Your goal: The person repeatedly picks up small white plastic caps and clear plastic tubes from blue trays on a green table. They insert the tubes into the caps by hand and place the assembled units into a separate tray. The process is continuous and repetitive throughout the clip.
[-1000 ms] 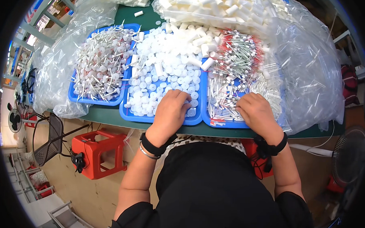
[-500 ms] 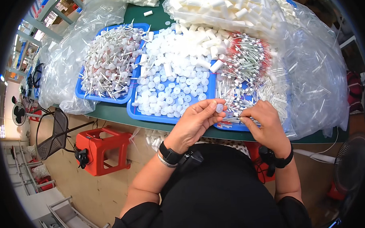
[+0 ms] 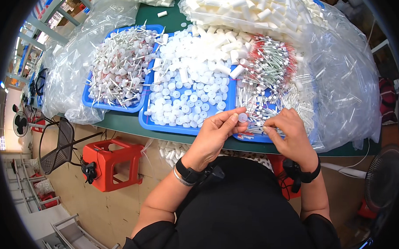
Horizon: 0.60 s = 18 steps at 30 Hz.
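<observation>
My left hand (image 3: 213,135) pinches a round translucent plastic disc (image 3: 243,118) between thumb and fingers, its flat face turned up. To its right, my right hand (image 3: 291,134) is closed in a pinch over the parts tray, fingertips a short way from the disc. Whatever lies in that pinch is too small to make out. Beneath both hands, the right blue tray (image 3: 262,139) holds white wire-like pieces (image 3: 267,63), some with red parts. The middle blue tray (image 3: 164,127) carries many loose discs (image 3: 192,98) like the held one.
The left blue tray (image 3: 86,101) is heaped with discs on thin white stems (image 3: 120,68). White foam-like cylinders (image 3: 248,8) fill a clear bag at the back. Plastic sheeting (image 3: 345,88) lies at the right. A red stool (image 3: 106,169) stands left of me, a fan (image 3: 383,173) at the right.
The disc in my left hand has shifted slightly right and tilted to show its face. My right hand stays almost in place, still pinched.
</observation>
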Each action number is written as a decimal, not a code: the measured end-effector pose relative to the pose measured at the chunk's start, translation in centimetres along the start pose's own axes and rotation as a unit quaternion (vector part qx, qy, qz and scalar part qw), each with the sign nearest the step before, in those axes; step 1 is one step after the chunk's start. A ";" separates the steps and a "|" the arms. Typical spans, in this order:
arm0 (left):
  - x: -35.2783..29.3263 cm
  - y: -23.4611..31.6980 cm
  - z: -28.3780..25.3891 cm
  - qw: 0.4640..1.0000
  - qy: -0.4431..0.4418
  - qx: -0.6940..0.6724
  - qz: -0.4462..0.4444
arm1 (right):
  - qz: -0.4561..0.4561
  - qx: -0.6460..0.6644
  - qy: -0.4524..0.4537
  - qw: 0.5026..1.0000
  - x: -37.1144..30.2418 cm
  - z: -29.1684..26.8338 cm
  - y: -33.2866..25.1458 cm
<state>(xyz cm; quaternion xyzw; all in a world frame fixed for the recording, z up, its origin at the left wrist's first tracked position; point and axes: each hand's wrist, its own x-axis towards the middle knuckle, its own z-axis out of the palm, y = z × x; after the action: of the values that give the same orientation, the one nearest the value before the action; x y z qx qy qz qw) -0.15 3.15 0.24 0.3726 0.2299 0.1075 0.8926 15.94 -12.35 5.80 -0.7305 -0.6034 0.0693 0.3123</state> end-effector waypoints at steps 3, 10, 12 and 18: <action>-0.2 0.2 0.1 0.999 0.007 0.039 0.004 | 0.006 -0.004 0.009 1.000 -0.2 0.1 0.2; -0.1 0.2 -0.1 0.999 0.008 0.041 0.001 | 0.013 -0.021 0.021 0.999 -0.1 0.1 0.2; -0.1 0.4 0.1 0.999 0.011 0.040 -0.003 | 0.009 -0.024 0.027 0.999 -0.1 0.1 0.1; 0.2 0.2 -0.3 1.000 -0.005 -0.014 -0.021 | -0.008 -0.037 0.046 0.998 -0.1 0.3 0.1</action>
<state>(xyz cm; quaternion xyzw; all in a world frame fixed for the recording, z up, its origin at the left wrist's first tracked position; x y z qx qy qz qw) -0.13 3.51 0.15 0.3555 0.2320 0.0897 0.9010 15.87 -12.37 5.50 -0.7392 -0.5962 0.0112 0.3131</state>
